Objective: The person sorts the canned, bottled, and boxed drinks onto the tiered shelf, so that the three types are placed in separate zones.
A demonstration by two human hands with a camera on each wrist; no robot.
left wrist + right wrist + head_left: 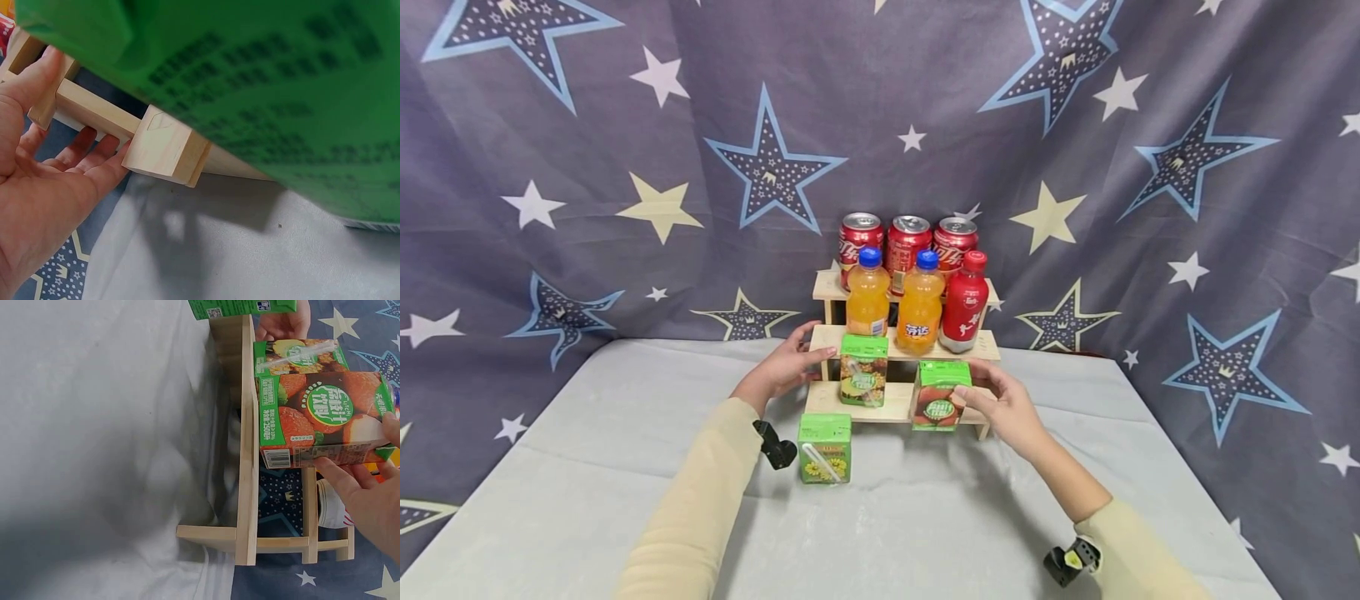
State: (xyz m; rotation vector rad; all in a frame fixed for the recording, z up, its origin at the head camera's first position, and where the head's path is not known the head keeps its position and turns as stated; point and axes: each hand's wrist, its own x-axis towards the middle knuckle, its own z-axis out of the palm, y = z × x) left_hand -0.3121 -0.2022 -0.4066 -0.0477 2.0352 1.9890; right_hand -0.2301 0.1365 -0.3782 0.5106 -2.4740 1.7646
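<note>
My right hand (1009,417) pinches a lychee juice box (937,406) at its right side, by the lowest tier of a three-tier wooden rack (898,403). In the right wrist view the box (331,415) stands over that tier. My left hand (784,367) grips the rack's left end, with the thumb (37,78) over the middle tier and fingers below. A pineapple juice box (863,383) stands on the lowest tier's left part. In front of the rack, a green drink box with yellow flowers (825,454) stands on the table; its blurred side fills much of the left wrist view.
Two orange drink bottles (868,304) and a red bottle (964,304) stand on the middle tier. Three red cola cans (908,246) line the top tier. A star-patterned curtain (880,108) hangs behind the grey-white covered table (880,542).
</note>
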